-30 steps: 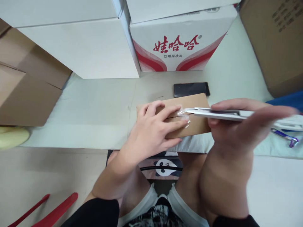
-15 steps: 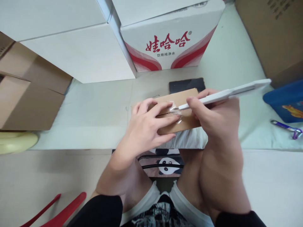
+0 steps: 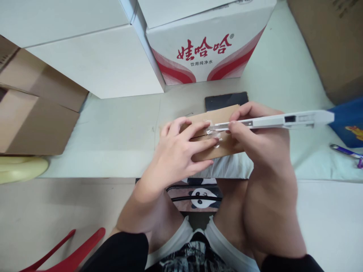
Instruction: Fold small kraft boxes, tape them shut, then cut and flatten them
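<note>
A small brown cardboard box (image 3: 204, 153) lies near the table's front edge, with clear tape (image 3: 217, 138) across its middle seam. My left hand (image 3: 183, 145) grips the box across its left part. Its thumb lies along the near side, two fingers press by the tape, and the others bend over the far side. In my right hand (image 3: 255, 132) is a white utility knife (image 3: 272, 121), handle pointing right. The blade's tip is at the tape beside my left fingertips; whether it has pierced the tape I cannot make out.
A dark phone (image 3: 226, 101) lies just beyond the box. Behind stand a white and red water carton (image 3: 198, 53) and large white boxes (image 3: 96, 64). Brown cartons (image 3: 42, 121) are at left. A blue container (image 3: 346, 124) and a purple-blue pen (image 3: 344, 150) are at right.
The knife has turned in my right hand: its handle has swung lower and shows its side, and the tip has moved slightly left onto the tape. My left hand keeps its hold.
</note>
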{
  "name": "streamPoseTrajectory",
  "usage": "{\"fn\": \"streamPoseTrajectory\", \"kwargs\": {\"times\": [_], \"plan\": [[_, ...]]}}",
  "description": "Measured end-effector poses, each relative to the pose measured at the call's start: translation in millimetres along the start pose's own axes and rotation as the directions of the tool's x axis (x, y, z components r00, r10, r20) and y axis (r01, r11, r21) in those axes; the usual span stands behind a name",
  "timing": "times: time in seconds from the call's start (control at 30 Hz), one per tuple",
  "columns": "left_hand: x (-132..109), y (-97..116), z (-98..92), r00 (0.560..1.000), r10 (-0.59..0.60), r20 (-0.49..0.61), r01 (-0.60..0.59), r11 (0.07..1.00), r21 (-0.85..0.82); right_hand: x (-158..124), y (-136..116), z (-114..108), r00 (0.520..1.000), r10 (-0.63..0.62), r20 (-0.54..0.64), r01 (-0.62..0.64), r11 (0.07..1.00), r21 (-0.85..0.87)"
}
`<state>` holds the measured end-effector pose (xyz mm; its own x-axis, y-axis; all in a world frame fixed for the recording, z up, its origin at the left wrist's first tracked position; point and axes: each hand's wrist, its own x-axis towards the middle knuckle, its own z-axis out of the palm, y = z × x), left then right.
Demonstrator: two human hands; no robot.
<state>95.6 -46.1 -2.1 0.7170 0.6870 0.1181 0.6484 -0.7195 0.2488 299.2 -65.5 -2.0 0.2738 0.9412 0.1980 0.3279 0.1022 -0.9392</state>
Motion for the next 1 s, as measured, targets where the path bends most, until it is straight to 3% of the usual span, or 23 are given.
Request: {"fn": "streamPoseTrajectory", "kwargs": {"times": [0.33,0.53,0.7,1.0], "plan": [[0,2,-1.1,1.000,-0.010,-0.003,0.010,1.000,-0.009,-2,14,-11,0.993,0.070,0.099,-0.096,0.952,0.291],[0,1,-0.9,1.000,-0.008,-0.010,0.008,1.000,-0.018,-2,4,-6,0.996,0.089,-0.003,-0.088,0.989,0.122],[1,1,-0.8,1.000,-0.003,-0.015,0.003,1.000,-0.019,1,0,-3,0.998,0.017,0.062,-0.021,0.998,0.065],[0,1,-0.3,1.000,-0.001,-0.019,0.001,1.000,-0.011,2,-2,-1,0.999,0.042,0.005,-0.041,0.997,-0.062]]}}
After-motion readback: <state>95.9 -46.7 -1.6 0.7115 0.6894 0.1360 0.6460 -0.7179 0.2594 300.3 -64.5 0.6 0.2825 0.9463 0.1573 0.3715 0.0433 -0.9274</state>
